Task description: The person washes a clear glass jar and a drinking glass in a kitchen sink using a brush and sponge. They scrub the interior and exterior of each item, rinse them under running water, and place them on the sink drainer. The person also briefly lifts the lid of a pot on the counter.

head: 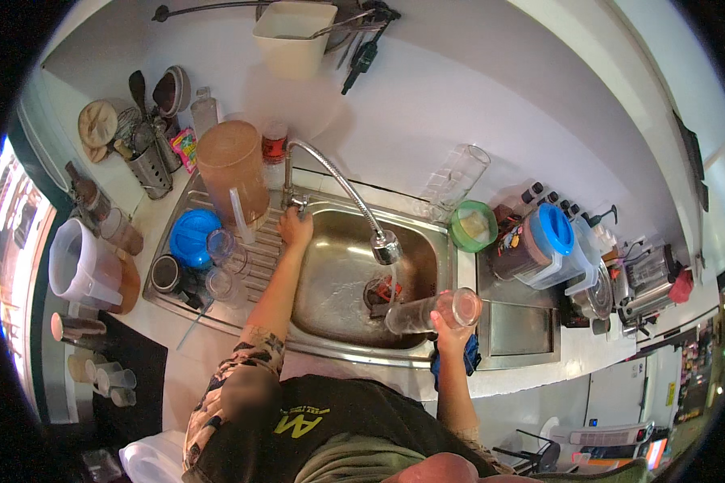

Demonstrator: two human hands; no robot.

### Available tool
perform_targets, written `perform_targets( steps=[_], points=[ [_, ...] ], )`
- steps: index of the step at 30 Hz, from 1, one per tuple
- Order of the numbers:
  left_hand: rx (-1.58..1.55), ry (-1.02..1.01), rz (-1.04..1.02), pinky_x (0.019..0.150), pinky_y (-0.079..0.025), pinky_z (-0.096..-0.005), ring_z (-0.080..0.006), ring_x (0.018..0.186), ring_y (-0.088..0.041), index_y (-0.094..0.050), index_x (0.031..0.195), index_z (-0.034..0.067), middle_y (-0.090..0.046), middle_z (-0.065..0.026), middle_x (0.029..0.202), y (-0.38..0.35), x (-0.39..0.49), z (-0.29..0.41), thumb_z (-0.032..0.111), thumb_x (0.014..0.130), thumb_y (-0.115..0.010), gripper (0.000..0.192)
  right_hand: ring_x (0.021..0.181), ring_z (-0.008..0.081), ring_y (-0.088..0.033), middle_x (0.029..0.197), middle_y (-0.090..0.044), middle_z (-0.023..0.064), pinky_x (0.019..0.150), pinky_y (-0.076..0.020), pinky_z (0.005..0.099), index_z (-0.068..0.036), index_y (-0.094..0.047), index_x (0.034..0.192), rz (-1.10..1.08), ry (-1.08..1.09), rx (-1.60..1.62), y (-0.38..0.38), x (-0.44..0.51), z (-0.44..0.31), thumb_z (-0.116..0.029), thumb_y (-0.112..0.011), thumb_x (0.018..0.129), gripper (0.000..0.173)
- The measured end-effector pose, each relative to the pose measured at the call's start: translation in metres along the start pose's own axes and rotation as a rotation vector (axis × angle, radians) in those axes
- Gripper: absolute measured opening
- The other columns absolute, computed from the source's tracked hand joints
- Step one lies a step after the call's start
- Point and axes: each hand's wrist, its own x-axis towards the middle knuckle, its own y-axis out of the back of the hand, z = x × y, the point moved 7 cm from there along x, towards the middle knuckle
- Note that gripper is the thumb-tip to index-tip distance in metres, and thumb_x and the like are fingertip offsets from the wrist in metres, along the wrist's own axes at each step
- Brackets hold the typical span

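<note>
My left hand (pixel 296 226) is at the tap valve (pixel 301 201) at the back left corner of the stainless steel sink (pixel 332 296); its fingers are partly hidden, and it seems to grip the valve. A thin stream of water falls from the flexible faucet's spray head (pixel 386 246) into the basin. My right hand (pixel 453 323) holds a clear drinking glass (pixel 414 315), tilted on its side over the basin's right part, its mouth towards the stream. Something red and dark (pixel 383 291) lies around the drain beneath.
On the left drainboard stand a brownish plastic pitcher (pixel 232 169), a blue lid (pixel 194 237) and several glasses (pixel 226 265). A green bowl with a sponge (pixel 473 226) sits at the sink's back right corner, beside stacked clear glasses (pixel 462 178). Farther right is a blue-lidded pitcher (pixel 534 244).
</note>
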Motion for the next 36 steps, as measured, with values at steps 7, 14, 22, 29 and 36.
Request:
perform_targets(
  steps=[7, 14, 22, 29, 36],
  points=[
    [0.171, 0.163, -0.273, 0.112, -0.029, -0.0504, -0.0405, 0.133, -0.042, -0.061, 0.128, 0.008, -0.051, -0.0249, 0.138, -0.006, 0.021, 0.002, 0.056, 0.08, -0.064, 0.068, 0.105, 0.0232, -0.061, 0.113, -0.062, 0.0134, 0.092, -0.0504, 0.0393, -0.006, -0.041, 0.125, -0.183, 0.07, -0.08, -0.031, -0.012, -0.009, -0.015, -0.091, 0.064, 0.08],
    [0.024, 0.143, -0.37, 0.109, -0.033, -0.0515, -0.0435, 0.13, -0.043, -0.063, 0.124, 0.013, -0.051, -0.0241, 0.136, -0.022, 0.036, -0.025, 0.043, 0.078, -0.07, 0.056, 0.106, 0.0216, -0.06, 0.116, -0.06, 0.0124, 0.092, -0.0499, 0.0376, -0.003, -0.043, 0.125, -0.121, 0.082, -0.275, -0.026, -0.009, -0.012, -0.012, -0.094, 0.061, 0.082],
    [-0.331, 0.201, -0.358, 0.093, -0.044, -0.0425, -0.0292, 0.104, -0.059, -0.065, 0.104, 0.006, -0.064, -0.0145, 0.101, -0.026, 0.029, -0.029, 0.027, 0.081, -0.069, 0.032, 0.106, 0.0223, -0.059, 0.115, -0.058, 0.0117, 0.092, -0.0486, 0.0377, -0.003, -0.045, 0.125, -0.156, 0.131, -0.325, -0.03, -0.025, -0.012, -0.022, -0.097, 0.058, 0.088],
    [-0.222, -0.127, -0.19, 0.081, -0.046, -0.0379, -0.0224, 0.09, -0.057, -0.058, 0.1, 0.008, -0.06, -0.0081, 0.098, 0.0, 0.007, -0.012, 0.013, 0.077, -0.072, 0.028, 0.111, 0.0242, -0.059, 0.121, -0.057, 0.0145, 0.096, -0.0475, 0.0396, -0.003, -0.041, 0.13, -0.245, 0.271, -0.301, -0.05, -0.025, -0.021, -0.016, -0.097, 0.057, 0.092],
    [-0.34, -0.695, -0.793, 0.108, -0.038, -0.041, -0.0281, 0.126, -0.048, -0.049, 0.131, 0.01, -0.052, -0.0125, 0.13, -0.008, -0.232, 0.059, 0.013, 0.067, -0.083, 0.072, 0.11, 0.0291, -0.061, 0.118, -0.061, 0.0142, 0.097, -0.0473, 0.0393, -0.001, -0.049, 0.125, -0.238, 0.189, -0.404, -0.077, -0.024, -0.016, -0.035, -0.097, 0.056, 0.091]
  ],
)
